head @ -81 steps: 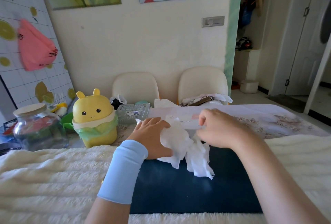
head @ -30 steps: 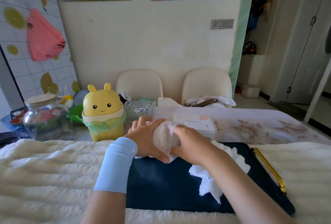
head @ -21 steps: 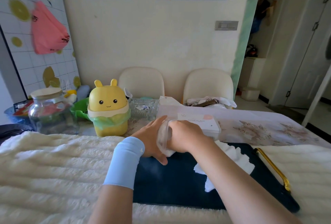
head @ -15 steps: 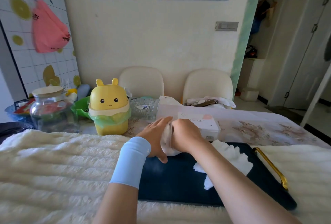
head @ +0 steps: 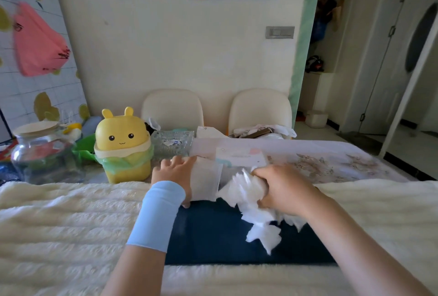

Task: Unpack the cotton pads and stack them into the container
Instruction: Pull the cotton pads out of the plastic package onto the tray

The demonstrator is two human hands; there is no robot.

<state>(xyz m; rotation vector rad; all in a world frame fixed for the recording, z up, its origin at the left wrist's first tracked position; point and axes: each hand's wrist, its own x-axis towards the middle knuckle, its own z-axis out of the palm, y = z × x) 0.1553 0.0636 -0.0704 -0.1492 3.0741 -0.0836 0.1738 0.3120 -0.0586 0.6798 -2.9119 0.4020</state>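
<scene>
**Both grips full of pads**

The left grip curls round a clear packet. Just right of it, the right grip clutches a bunch of cotton pads. Loose pads lie below it on the dark mat.

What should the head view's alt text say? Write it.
The left hand holds a translucent plastic pack while the right hand grips a bunch of white cotton pads beside it, over a dark blue mat. A yellow bunny bin stands behind.
</scene>
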